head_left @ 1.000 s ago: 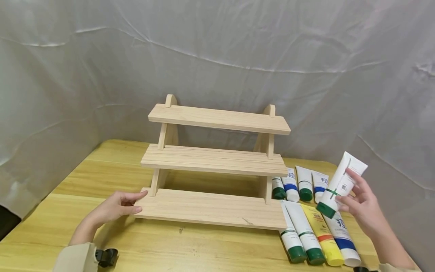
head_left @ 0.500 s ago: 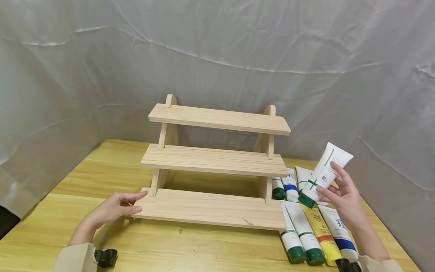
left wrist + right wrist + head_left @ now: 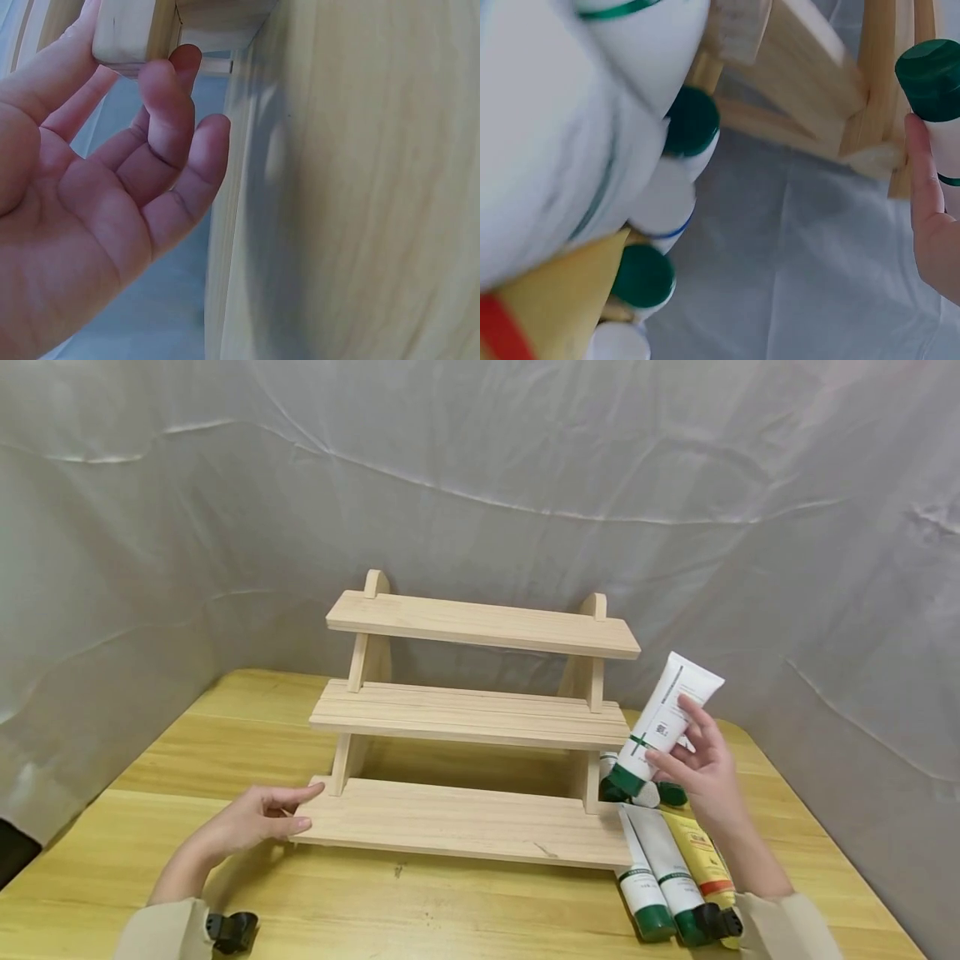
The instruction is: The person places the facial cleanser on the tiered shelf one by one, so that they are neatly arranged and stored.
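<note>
At the lower left of the head view, the left hand [image 3: 243, 822] is pinching the left end of a wooden rack's bottom shelf [image 3: 465, 822]; the wooden rack [image 3: 472, 717] is standing mid-frame on the worktop [image 3: 420, 910]. At the lower right, two green-capped white tubes [image 3: 667, 860] are lying beside a yellow tube [image 3: 697, 852]. Above them, right of centre, a held white tube [image 3: 660, 727] is tilting cap-down, and the right hand [image 3: 705, 768] is gripping it between thumb and fingers.
</note>
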A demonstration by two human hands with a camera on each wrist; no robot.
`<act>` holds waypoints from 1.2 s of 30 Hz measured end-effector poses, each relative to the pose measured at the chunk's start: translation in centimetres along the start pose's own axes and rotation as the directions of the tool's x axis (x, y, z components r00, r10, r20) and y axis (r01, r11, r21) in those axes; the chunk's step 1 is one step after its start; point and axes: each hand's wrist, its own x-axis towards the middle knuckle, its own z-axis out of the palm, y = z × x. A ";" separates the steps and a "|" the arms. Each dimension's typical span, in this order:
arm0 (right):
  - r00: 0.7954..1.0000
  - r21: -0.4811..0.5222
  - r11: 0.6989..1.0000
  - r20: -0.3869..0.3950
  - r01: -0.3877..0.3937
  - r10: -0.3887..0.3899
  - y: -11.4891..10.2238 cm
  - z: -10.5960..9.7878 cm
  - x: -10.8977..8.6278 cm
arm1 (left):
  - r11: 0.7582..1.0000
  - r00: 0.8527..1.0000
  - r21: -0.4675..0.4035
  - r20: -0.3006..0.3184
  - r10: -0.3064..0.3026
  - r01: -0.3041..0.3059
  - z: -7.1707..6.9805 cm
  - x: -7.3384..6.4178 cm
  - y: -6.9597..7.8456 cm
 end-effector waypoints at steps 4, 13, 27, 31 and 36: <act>1.000 -0.010 1.000 -0.014 0.005 -0.005 -0.2 1.3 0.8 | 1.000 1.000 -0.003 -0.001 -0.007 0.007 0.0 0.0 0.0; 0.999 0.029 0.999 0.015 0.033 -0.034 -0.6 4.0 2.2 | 1.000 1.000 -0.004 0.004 -0.006 0.006 0.0 0.0 0.1; 0.995 0.110 0.990 0.026 0.091 -0.094 -0.1 7.5 5.0 | 1.000 1.000 -0.015 0.009 -0.008 0.008 0.1 0.2 0.0; 0.993 0.097 0.990 0.051 0.097 -0.103 0.1 8.7 5.9 | 1.000 1.000 -0.021 0.002 -0.020 0.020 0.1 0.2 -0.1; 0.992 0.072 0.993 0.074 0.097 -0.103 -0.1 10.0 7.0 | 1.000 1.000 -0.017 -0.001 -0.021 0.021 0.1 0.2 0.0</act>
